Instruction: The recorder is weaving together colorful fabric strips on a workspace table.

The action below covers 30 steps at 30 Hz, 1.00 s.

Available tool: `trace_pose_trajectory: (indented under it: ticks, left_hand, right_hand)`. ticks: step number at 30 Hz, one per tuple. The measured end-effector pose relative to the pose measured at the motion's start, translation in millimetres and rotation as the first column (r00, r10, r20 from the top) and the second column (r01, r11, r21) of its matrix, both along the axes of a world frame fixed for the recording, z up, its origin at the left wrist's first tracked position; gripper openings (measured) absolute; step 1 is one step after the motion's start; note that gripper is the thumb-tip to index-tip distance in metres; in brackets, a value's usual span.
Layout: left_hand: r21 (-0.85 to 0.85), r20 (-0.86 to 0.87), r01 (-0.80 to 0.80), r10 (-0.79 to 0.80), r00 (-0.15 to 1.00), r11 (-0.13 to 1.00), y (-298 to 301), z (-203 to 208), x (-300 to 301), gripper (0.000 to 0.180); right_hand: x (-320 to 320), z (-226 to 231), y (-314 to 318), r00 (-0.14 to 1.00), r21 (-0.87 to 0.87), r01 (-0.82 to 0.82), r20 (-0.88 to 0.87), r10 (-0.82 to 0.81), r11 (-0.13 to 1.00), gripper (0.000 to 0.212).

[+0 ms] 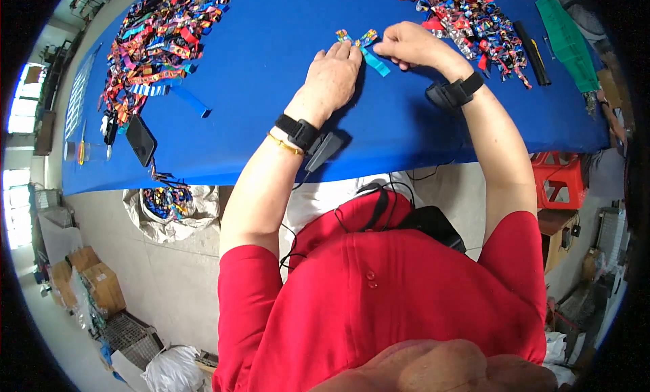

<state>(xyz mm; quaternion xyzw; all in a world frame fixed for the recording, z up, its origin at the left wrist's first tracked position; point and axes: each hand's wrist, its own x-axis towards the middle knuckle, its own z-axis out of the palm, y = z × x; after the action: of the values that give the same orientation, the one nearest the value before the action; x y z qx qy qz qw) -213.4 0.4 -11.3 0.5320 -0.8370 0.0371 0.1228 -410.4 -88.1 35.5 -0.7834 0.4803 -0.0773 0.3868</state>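
Note:
A small crossed piece of ribbon (376, 63), teal with multicoloured patterned ends, lies on the blue-covered table (271, 121) between my hands. My left hand (333, 74) rests palm down, fingers stretched out, with its fingertips at the ribbon's left side. From the right, my right hand (412, 45) is closed in a pinch at the ribbon's upper right part; its fingertips partly hide what they grip. Each wrist wears a black strap with a dark device.
Heaps of colourful patterned strips lie at the left (159, 47) and far right (474, 26). A black phone (141, 140) sits near the left front edge. A green tray (567, 43) and black bar (533, 53) stand right. Below are a sack (196, 216) and a red stool (560, 181).

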Motion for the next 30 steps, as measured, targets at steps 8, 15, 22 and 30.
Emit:
trace_pose_trajectory:
  ticks: [8, 15, 22, 30]
  left_hand:
    - [-0.002, 0.006, 0.033, -0.033, 0.999, 0.999, -2, 6, -3, 0.05]
    - [0.051, 0.029, 0.003, -0.004, 1.0, 0.999, 4, 4, -5, 0.058]
    - [0.081, 0.04, 0.01, -0.013, 0.999, 0.997, 6, 10, -5, 0.057]
    - [0.104, 0.047, 0.009, -0.014, 0.999, 0.995, 6, 16, -7, 0.057]
  right_hand:
    - [31, 6, -24, 0.996, -0.492, -0.001, -0.074, -0.04, 0.87, 0.025]
    - [59, -11, -29, 0.969, -0.347, -0.06, -0.245, -0.029, 0.936, 0.027]
    - [65, -9, -36, 0.961, -0.271, -0.102, -0.275, 0.024, 0.957, 0.027]
    - [68, -15, -42, 0.987, -0.299, -0.078, -0.16, 0.031, 0.951, 0.021]
